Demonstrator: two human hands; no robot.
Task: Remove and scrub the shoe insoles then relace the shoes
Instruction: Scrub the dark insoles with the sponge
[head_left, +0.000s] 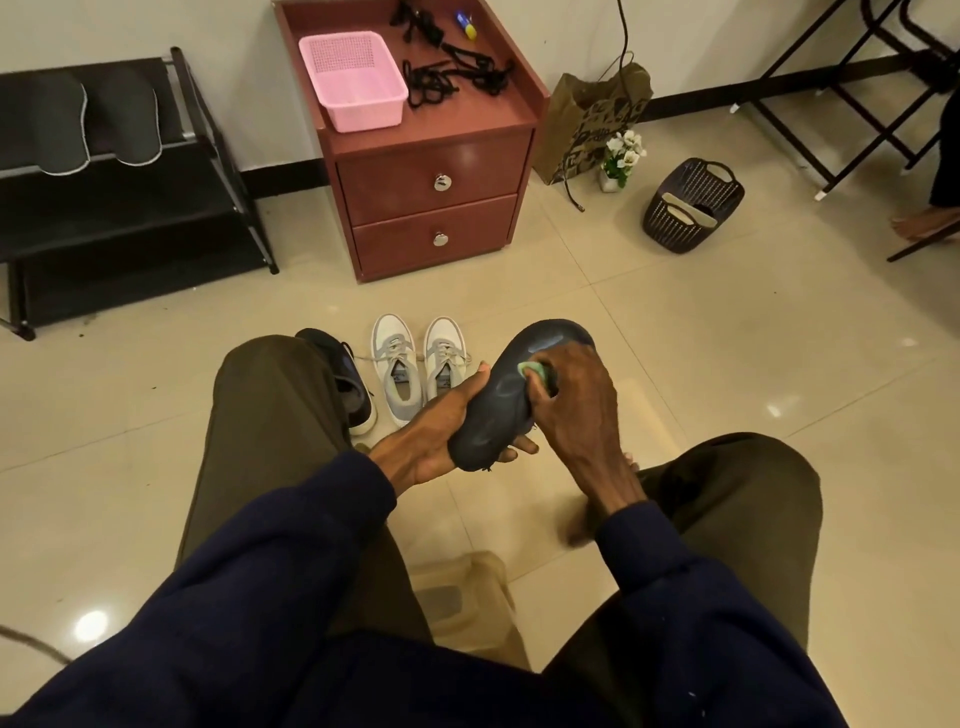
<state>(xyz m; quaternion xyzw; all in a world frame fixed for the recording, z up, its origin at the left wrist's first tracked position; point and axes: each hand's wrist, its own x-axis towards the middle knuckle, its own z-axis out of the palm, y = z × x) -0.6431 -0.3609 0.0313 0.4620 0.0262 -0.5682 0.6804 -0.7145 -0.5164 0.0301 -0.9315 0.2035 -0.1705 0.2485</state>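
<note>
Floor (675, 364): we are working above bare tiles, so anything that slips from our hands is going to land there and pick up grit again.
Shoe rack (130, 218): two insoles (52, 124) are lying on its top shelf and overhanging the front edge; we are judging that a knock could tip them off.
Tabletop (457, 122): it is standing well apart from us, so fetching anything from it is likely to mean getting up with the insole in hand.
Grey shoes (395, 374): they are sitting laced on the floor just beyond our hands, openings up, where drips from the scrubbing could be falling in.
Dark insole (504, 395): we are holding it in the air between our knees, toe end pointing away. It is bending under the pressure, and harder scrubbing risks creasing it or popping it loose.
Left hand (431, 431): it is cupping the heel end from below, fingers curling round the underside. That is the only support, and a wet surface could be loosening it.
Right hand (576, 400): it is clenching the sponge and pressing it onto the insole.
Laces (441, 85): they are lying tangled on the tabletop, and the knots may be slowing the relacing.
Green sponge (535, 370): only a corner is showing under our fingers, so it could be squirting out sideways.
</note>
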